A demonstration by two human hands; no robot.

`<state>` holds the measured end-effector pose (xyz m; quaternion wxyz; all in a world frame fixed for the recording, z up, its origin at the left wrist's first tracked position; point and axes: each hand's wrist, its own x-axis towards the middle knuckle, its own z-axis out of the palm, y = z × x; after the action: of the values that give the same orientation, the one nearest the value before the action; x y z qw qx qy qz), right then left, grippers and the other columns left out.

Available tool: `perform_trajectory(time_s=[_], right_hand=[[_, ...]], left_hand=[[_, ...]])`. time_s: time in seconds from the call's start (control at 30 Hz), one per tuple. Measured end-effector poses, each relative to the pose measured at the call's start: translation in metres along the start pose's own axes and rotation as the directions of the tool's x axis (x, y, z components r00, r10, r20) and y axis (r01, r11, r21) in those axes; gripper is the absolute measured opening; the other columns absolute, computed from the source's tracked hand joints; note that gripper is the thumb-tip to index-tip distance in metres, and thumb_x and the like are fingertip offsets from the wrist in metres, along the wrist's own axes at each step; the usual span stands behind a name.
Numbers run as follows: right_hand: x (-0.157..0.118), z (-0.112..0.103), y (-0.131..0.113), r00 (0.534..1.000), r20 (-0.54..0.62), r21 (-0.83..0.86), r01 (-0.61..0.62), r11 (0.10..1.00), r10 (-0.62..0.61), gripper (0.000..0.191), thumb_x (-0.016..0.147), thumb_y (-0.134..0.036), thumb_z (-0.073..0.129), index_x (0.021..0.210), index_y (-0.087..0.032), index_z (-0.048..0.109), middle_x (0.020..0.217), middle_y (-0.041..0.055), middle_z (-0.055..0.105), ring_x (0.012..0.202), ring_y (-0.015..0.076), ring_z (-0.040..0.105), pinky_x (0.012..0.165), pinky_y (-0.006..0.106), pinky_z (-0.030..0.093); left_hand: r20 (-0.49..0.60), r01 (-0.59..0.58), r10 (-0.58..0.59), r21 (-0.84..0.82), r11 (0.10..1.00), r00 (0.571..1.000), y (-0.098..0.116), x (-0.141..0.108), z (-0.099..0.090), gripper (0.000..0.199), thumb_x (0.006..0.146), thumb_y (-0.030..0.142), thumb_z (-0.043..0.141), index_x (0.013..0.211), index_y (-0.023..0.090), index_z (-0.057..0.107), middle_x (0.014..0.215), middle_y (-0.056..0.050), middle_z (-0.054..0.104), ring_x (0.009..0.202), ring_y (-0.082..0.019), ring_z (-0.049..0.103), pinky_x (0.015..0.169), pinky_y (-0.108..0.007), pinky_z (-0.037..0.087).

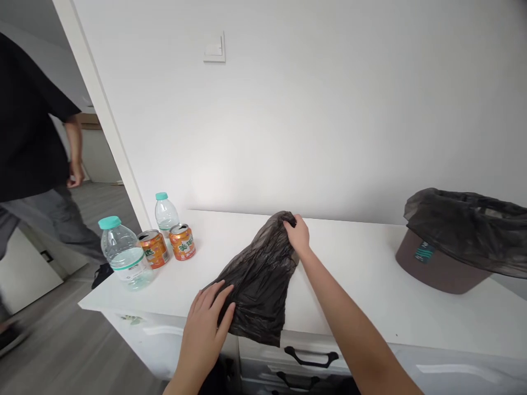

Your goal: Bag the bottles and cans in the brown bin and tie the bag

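From the head view, I'm looking down at a black plastic bag (259,291) laid slantwise over the middle of the white cabinet top (354,285), its lower edge hanging a little past the front, above the drawers (263,351). It's thin, flimsy stuff, crumpled all over with fine creases that catch the light. The film goes smoky and half see-through along the upper left side, while the middle is nearly solid black. It looks flattish, bunched narrow at the far end and fanning out broad toward the front, with a fairly straight lower hem.

The right hand (298,236) has that bunched far end pinched between thumb and fingers, some of them hidden. The left hand (208,323) is wide, its spread fingers resting on the near left edge; I can't see any pinch there.

Well to the right stands a brown bin (436,266) with a similar dark liner (465,225) folded over its rim.
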<state>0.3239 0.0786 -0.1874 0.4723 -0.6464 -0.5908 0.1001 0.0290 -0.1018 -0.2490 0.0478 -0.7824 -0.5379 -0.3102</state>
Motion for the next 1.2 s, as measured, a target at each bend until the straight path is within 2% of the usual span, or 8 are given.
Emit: perform_trajectory(time_s=[0.1, 0.2, 0.33, 0.47, 0.6, 0.73, 0.83, 1.2], right_hand=[[-0.059, 0.006, -0.018, 0.974, -0.017, 0.107, 0.228, 0.968, -0.227, 0.028, 0.092, -0.032, 0.051, 0.115, -0.023, 0.066, 0.116, 0.0094, 0.071, 0.110, 0.0271, 0.063, 0.091, 0.039, 0.051], [-0.144, 0.023, -0.031, 0.841, 0.174, 0.228, 0.471, 0.852, -0.512, 0.020, 0.087, -0.026, 0.061, 0.106, -0.026, 0.069, 0.119, 0.0069, 0.071, 0.112, 0.0250, 0.063, 0.098, 0.039, 0.049], [-0.207, 0.015, -0.041, 0.685, 0.380, 0.319, 0.534, 0.783, -0.622, 0.023, 0.084, -0.030, 0.072, 0.106, -0.024, 0.072, 0.124, 0.0073, 0.071, 0.120, 0.0247, 0.062, 0.105, 0.040, 0.047], [-0.181, -0.011, -0.046, 0.786, 0.301, 0.293, 0.463, 0.837, -0.540, 0.027, 0.098, -0.039, 0.056, 0.114, -0.026, 0.073, 0.133, 0.0072, 0.069, 0.128, 0.0240, 0.060, 0.112, 0.042, 0.044], [-0.150, -0.007, -0.044, 0.876, 0.349, 0.086, 0.323, 0.943, -0.332, 0.049, 0.106, -0.037, 0.034, 0.143, -0.017, 0.060, 0.154, 0.0112, 0.054, 0.146, 0.0260, 0.045, 0.124, 0.047, 0.029], [-0.151, 0.008, -0.040, 0.836, 0.528, -0.174, 0.277, 0.945, -0.148, 0.057, 0.106, -0.032, 0.030, 0.158, -0.013, 0.041, 0.164, 0.0117, 0.037, 0.156, 0.0271, 0.028, 0.127, 0.050, 0.019], [-0.157, 0.012, -0.038, 0.827, 0.543, -0.237, 0.319, 0.918, -0.147, 0.057, 0.106, -0.035, 0.028, 0.160, -0.020, 0.039, 0.165, 0.0082, 0.037, 0.156, 0.0260, 0.027, 0.126, 0.050, 0.020], [-0.174, 0.030, -0.013, 0.827, 0.542, -0.405, 0.413, 0.816, -0.149, 0.061, 0.101, -0.041, 0.026, 0.157, -0.025, 0.045, 0.163, 0.0083, 0.040, 0.152, 0.0305, 0.035, 0.121, 0.059, 0.027]], left_hand=[[-0.099, 0.058, -0.062, -0.039, 0.998, 0.993, -0.003, -0.001, 0.011, 0.040, 0.100, 0.045, 0.047, 0.131, 0.028, 0.067, 0.141, -0.008, 0.064, 0.132, -0.030, 0.058, 0.118, -0.058, 0.040], [-0.126, 0.117, -0.123, -0.058, 0.991, 0.984, -0.006, -0.009, 0.017, 0.040, 0.102, 0.041, 0.043, 0.130, 0.027, 0.066, 0.138, -0.008, 0.065, 0.130, -0.030, 0.059, 0.118, -0.061, 0.037], [-0.210, 0.123, -0.129, -0.042, 0.992, 0.969, -0.005, -0.010, 0.005, 0.042, 0.103, 0.034, 0.037, 0.132, 0.023, 0.063, 0.135, -0.010, 0.067, 0.127, -0.029, 0.060, 0.118, -0.061, 0.037], [-0.237, -0.054, 0.049, -0.017, 0.998, 0.970, 0.019, 0.014, -0.012, 0.045, 0.103, 0.026, 0.030, 0.134, 0.025, 0.064, 0.133, -0.008, 0.069, 0.127, -0.024, 0.061, 0.117, -0.050, 0.042], [-0.018, -0.200, 0.201, 0.042, 0.979, 0.979, 0.048, 0.054, -0.001, 0.049, 0.103, 0.023, 0.029, 0.138, 0.025, 0.063, 0.143, -0.006, 0.064, 0.136, -0.022, 0.056, 0.121, -0.048, 0.040], [0.266, -0.097, 0.046, 0.180, 0.979, 0.963, 0.052, 0.082, 0.029, 0.049, 0.103, 0.029, 0.036, 0.145, 0.019, 0.058, 0.157, -0.011, 0.050, 0.148, -0.029, 0.043, 0.123, -0.054, 0.034], [0.310, -0.027, -0.046, 0.227, 0.973, 0.950, 0.044, 0.083, 0.038, 0.050, 0.103, 0.037, 0.038, 0.149, 0.027, 0.054, 0.160, -0.007, 0.046, 0.151, -0.031, 0.039, 0.122, -0.058, 0.032], [0.424, 0.169, -0.200, 0.109, 0.980, 0.884, 0.065, 0.056, 0.002, 0.056, 0.103, 0.051, 0.030, 0.154, 0.035, 0.047, 0.167, -0.003, 0.034, 0.156, -0.030, 0.026, 0.127, -0.061, 0.016]])
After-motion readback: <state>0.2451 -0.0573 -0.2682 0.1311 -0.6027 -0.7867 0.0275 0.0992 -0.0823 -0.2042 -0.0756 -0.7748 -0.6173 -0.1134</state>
